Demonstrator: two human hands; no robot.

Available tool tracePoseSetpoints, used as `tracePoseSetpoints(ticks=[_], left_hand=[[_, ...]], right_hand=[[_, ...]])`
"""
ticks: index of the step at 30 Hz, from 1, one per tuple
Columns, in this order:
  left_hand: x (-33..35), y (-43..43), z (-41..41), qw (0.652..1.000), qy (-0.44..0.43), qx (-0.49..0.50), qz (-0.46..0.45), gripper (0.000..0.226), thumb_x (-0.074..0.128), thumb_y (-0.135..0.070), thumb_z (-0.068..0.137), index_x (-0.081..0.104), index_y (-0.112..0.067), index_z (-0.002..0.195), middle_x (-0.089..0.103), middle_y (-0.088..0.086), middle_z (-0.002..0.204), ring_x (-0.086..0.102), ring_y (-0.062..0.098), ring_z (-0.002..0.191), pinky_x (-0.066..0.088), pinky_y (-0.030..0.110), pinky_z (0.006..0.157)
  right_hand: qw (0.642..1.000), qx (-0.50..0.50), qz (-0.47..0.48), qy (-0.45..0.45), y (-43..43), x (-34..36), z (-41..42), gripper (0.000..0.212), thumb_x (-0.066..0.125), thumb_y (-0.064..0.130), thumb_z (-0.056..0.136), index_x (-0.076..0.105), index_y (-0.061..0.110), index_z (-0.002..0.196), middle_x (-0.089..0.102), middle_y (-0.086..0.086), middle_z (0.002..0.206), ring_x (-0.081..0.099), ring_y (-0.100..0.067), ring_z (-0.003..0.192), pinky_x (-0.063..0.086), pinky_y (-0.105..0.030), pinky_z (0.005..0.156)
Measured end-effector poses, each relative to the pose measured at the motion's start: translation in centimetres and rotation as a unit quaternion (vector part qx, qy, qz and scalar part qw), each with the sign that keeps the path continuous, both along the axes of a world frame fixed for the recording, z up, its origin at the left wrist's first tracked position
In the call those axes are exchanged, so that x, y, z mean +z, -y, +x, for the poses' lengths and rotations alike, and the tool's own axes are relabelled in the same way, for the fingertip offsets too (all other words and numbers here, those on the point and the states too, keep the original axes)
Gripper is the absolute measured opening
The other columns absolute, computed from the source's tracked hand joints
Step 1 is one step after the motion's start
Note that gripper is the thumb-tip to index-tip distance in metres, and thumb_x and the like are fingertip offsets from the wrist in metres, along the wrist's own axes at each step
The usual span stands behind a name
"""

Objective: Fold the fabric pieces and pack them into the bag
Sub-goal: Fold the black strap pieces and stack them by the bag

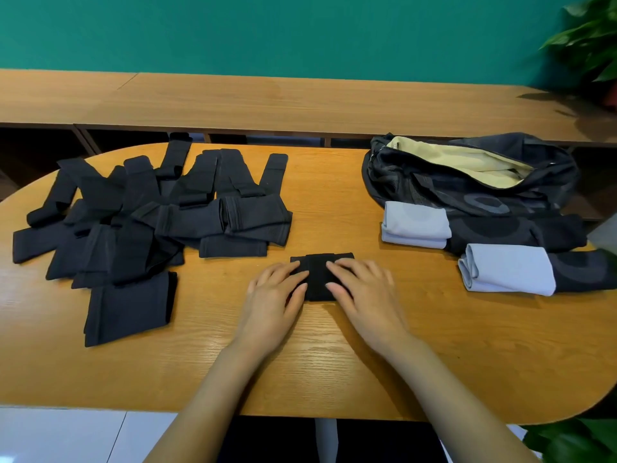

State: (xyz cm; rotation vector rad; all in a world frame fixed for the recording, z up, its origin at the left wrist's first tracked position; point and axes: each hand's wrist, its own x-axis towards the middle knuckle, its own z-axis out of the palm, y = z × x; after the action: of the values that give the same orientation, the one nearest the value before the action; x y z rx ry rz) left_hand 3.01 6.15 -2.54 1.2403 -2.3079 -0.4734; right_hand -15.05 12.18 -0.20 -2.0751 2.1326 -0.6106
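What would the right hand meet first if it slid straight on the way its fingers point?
The right hand points up and left across the folded piece under its fingers. Past that, probably the pile, though its lower fingers might brush the left hand first.

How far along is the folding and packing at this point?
Early. Done: two grey folded pieces lie in front of the open bag, not inside it. In hand: the left hand and right hand press flat on a folded black piece. Left: the pile of black pieces awaits folding, and no piece shows inside the bag.
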Motion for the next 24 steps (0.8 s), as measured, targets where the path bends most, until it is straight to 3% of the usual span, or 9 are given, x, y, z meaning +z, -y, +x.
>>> tracePoseSetpoints(ticks=[3, 6, 14, 24], left_hand=[[-0.3, -0.1, -0.1, 0.999, 0.028, -0.020, -0.012, 0.054, 0.022, -0.050, 0.099, 0.054, -0.030, 0.137, 0.048, -0.010, 0.145, 0.033, 0.008, 0.137, 0.019, 0.032, 0.112], [-0.4, -0.2, -0.1, 0.999, 0.026, -0.027, -0.014, 0.058, 0.015, -0.052, 0.099, 0.047, -0.031, 0.142, 0.042, -0.013, 0.149, 0.025, 0.005, 0.143, 0.011, 0.038, 0.120], [-0.2, -0.1, 0.3, 0.999, -0.035, 0.037, 0.009, 0.062, 0.017, -0.055, 0.098, 0.046, -0.025, 0.144, 0.041, -0.007, 0.151, 0.021, 0.007, 0.145, 0.009, 0.040, 0.122], [-0.2, -0.1, 0.3, 0.998, -0.037, 0.040, 0.024, 0.065, 0.016, -0.057, 0.097, 0.046, -0.025, 0.144, 0.042, -0.007, 0.150, 0.022, 0.007, 0.144, 0.009, 0.039, 0.122]], right_hand=[[0.999, 0.004, 0.003, -0.042, -0.3, -0.6, 1.3, 0.057, 0.020, 0.050, 0.099, 0.057, 0.026, 0.135, 0.058, 0.006, 0.133, 0.048, -0.014, 0.124, 0.037, -0.036, 0.102], [0.996, -0.013, 0.012, -0.082, -0.5, -1.1, 1.9, 0.055, 0.022, 0.048, 0.100, 0.060, 0.024, 0.132, 0.061, 0.004, 0.130, 0.053, -0.015, 0.122, 0.041, -0.038, 0.103], [0.984, -0.128, 0.033, -0.116, -2.2, -1.3, -2.0, 0.070, 0.013, 0.056, 0.097, 0.058, 0.018, 0.134, 0.058, 0.000, 0.137, 0.049, -0.016, 0.130, 0.017, -0.041, 0.119], [0.963, -0.243, 0.047, -0.105, -3.7, -1.5, -7.3, 0.082, 0.007, 0.057, 0.092, 0.047, 0.007, 0.143, 0.047, -0.010, 0.148, 0.034, -0.025, 0.143, 0.005, -0.045, 0.122]])
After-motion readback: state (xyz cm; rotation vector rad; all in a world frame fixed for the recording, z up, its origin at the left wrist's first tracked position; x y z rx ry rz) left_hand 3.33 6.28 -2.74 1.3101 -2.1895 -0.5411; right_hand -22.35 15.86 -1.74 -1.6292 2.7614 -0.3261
